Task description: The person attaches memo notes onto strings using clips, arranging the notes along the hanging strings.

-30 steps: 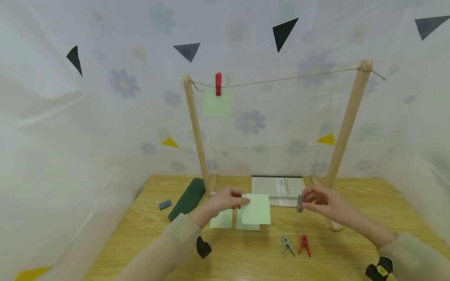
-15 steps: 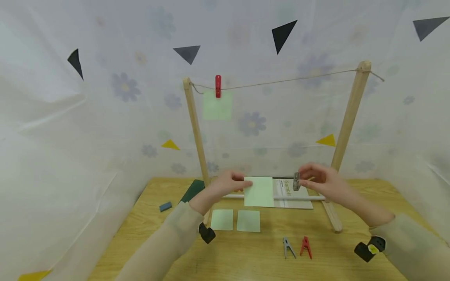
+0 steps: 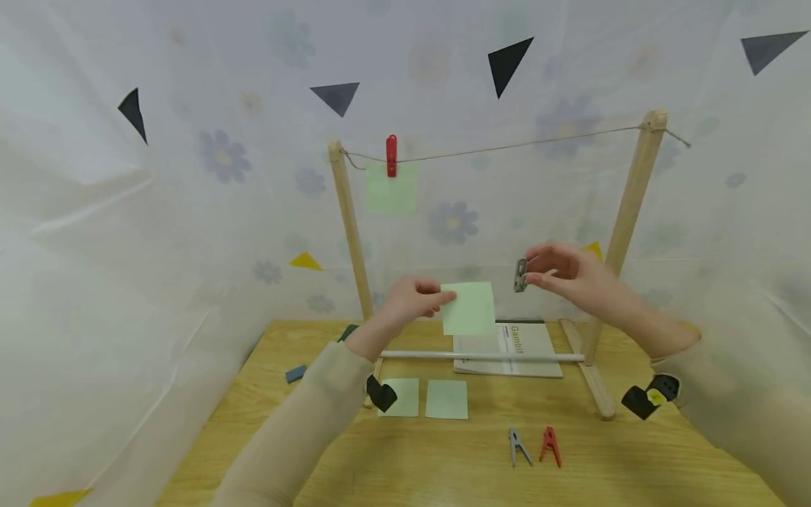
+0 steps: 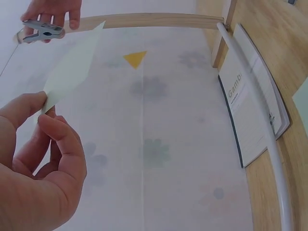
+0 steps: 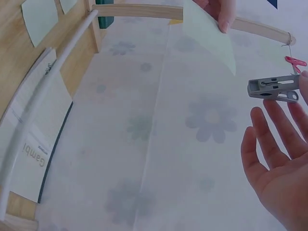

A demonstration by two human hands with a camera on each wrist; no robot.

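Observation:
My left hand (image 3: 410,304) pinches a pale green paper square (image 3: 470,310) by its left edge, in mid-air before the wooden frame. To its right, my right hand (image 3: 573,278) holds a grey clothespin (image 3: 520,275) between thumb and fingers; in the right wrist view the clothespin (image 5: 273,87) points toward the paper (image 5: 209,36) without touching it. Above both hands runs a string (image 3: 507,146) tied between two posts. Near its left end a red clothespin (image 3: 391,156) clips another green paper square (image 3: 393,191) to the string.
Two green paper squares (image 3: 447,399) lie on the table, with a grey clothespin (image 3: 519,448) and a red clothespin (image 3: 550,446) to their right. A white crossbar (image 3: 437,355) joins the posts low down. Behind it lies a notebook (image 3: 538,345); a blue eraser-like block (image 3: 295,374) sits left.
Both hands have risen from near the table toward the string, the left with the paper square and the right with the grey clothespin. The right hand has also moved left.

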